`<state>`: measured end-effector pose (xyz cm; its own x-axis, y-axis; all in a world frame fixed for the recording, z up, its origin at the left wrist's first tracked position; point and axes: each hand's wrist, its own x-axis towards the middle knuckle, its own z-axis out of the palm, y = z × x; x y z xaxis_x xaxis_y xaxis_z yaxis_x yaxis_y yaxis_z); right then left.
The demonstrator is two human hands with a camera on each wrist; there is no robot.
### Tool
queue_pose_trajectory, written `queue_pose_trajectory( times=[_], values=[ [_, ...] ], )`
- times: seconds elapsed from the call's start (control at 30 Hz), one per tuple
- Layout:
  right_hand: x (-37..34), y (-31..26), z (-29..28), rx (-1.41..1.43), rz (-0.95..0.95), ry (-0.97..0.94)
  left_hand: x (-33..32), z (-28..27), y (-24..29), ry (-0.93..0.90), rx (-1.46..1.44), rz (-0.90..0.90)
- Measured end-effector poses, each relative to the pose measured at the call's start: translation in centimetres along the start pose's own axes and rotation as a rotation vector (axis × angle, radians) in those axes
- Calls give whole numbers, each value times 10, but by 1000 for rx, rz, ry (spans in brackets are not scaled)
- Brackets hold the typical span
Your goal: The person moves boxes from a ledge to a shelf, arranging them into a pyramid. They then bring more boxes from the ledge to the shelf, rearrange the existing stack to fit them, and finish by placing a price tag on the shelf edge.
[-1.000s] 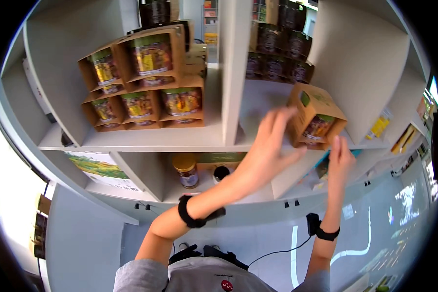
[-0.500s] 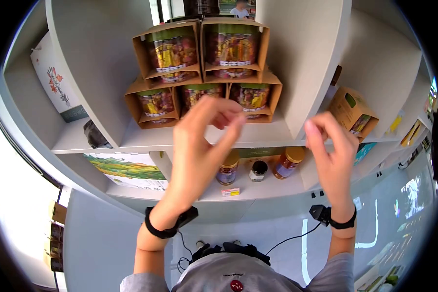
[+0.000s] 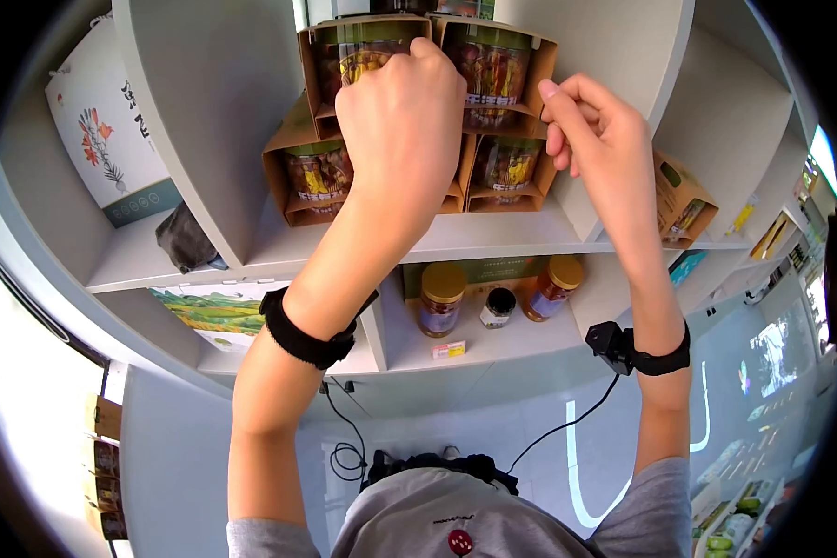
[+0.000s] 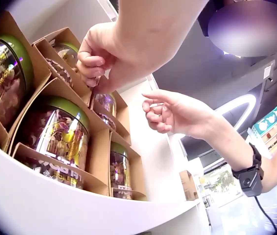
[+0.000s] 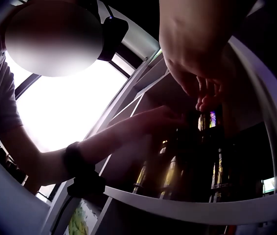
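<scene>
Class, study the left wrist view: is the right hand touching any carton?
No: white panel shows between the right hand and the cartons.

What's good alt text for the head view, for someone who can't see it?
A person's left hand is in front of stacked cardboard boxes of jars on a white shelf; the right hand nearby looks empty. Below stand three more jars.

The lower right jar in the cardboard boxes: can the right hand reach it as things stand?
Probably yes: the right hand looks empty and close by, and no hand covers the jar; only its cardboard box partly covers it.
</scene>
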<state>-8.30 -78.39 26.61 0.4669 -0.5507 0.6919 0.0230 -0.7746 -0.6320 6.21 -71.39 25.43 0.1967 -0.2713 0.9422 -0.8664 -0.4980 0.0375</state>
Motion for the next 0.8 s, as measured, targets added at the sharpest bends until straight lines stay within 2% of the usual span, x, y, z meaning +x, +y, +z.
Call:
queue_pose_trajectory(
  times=[0.13, 0.3, 0.4, 0.47, 0.5, 0.53, 0.57, 0.6, 0.63, 0.67, 0.7, 0.77, 0.8],
  values=[
    [-1, 7, -3, 26, -21, -11, 1, 12, -1, 45, 50, 33],
    [2, 10, -14, 49, -32, -5, 3, 18, 1, 86, -48, 44],
    [6, 7, -22, 39, -45, 15, 8, 22, -6, 87, 65, 54],
    [14, 3, -31, 13, -72, 17, 11, -9, -4, -35, -108, -45],
    [17, -3, -32, 32, -105, 57, 11, -19, -4, 125, -146, -13],
    [25, -4, -36, 34, -135, 63, 12, -31, -4, 194, -153, -41],
    [36, -4, -42, 37, -164, 69, 13, -43, -11, 276, -125, 45],
    [43, -9, -48, 40, -193, 73, 8, -57, -16, 229, -199, -29],
    [41, -34, -50, 78, -158, -54, 4, -71, -20, 187, -269, -106],
    [40, -58, -51, 111, -117, -178, -1, -83, -30, 184, -184, -70],
    [52, -67, -35, 21, -71, -84, -4, -99, -28, 140, -4, -67],
    [80, -67, -18, -108, -117, -90, -24, -120, -28, 108, -159, -236],
    [95, -62, -12, -149, -210, -192, -34, -128, -32, 92, -166, -283]
  ],
)
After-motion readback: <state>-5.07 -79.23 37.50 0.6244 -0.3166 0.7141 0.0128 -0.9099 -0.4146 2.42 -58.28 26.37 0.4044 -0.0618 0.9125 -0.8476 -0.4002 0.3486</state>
